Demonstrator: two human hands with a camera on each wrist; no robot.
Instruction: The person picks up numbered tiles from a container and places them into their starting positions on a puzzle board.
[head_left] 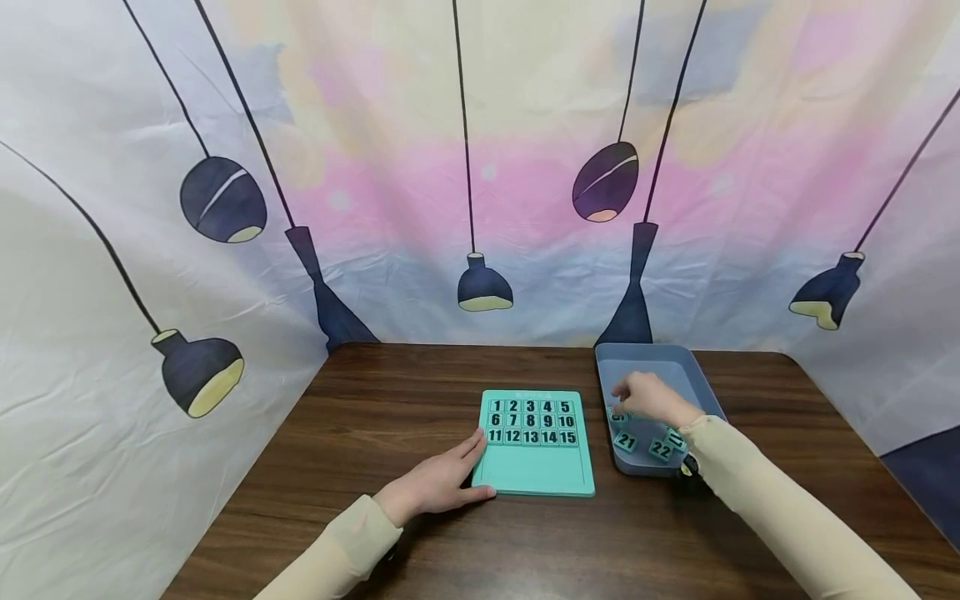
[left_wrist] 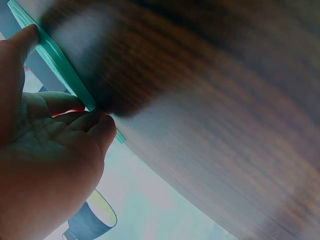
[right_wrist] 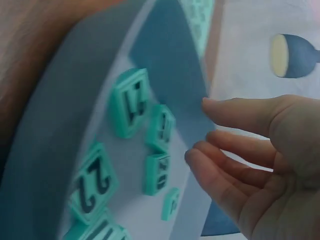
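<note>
My left hand [head_left: 442, 479] holds a turquoise number board [head_left: 532, 469] at its lower left, thumb on the near edge and fingers along the left side. Number tiles from 1 to 15 sit in rows on its upper part; its lower part is bare. Over the blue-grey tray [head_left: 656, 358] hovers my right hand [head_left: 651, 398], thumb and fingers apart with nothing between them in the right wrist view. Loose turquoise tiles lie in the tray, among them tile 21 [head_left: 625, 442], tile 22 [head_left: 661, 451], tile 17 [right_wrist: 131, 102] and tile 20 [right_wrist: 158, 174].
Both things lie on a dark wooden table [head_left: 390, 417], the tray just right of the board. Behind the table hangs a cloth backdrop [head_left: 405, 167] printed with lamps. The tray has raised walls around the tiles.
</note>
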